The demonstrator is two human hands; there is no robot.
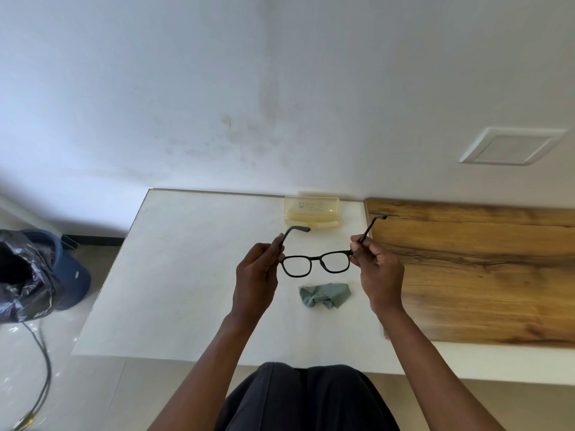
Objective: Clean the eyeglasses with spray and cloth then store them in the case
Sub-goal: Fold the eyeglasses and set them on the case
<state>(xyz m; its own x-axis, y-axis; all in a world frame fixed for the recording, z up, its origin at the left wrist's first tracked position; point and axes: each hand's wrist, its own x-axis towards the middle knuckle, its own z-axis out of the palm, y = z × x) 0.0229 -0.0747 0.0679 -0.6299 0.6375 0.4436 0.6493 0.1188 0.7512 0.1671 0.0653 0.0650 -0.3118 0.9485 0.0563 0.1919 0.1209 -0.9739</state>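
Holding the eyeglasses [315,264] up over the white counter [186,275] w/ temples open, left hand [258,275] & right hand [375,269] each pinching a temple near its hinge — prob. light, thin, scratch-prone, so gripping by temples, not lenses — looking dark-framed, squarish, clear-lensed.

Both bare forearms reach forward from the bottom of the view, raised and angled slightly toward each other. The left hand [256,275] is held with its back to the camera, its fingers [278,244] curled in a pinch. The right hand [378,272] mirrors it at about the same height, fingers curled and thumb pressed against them.
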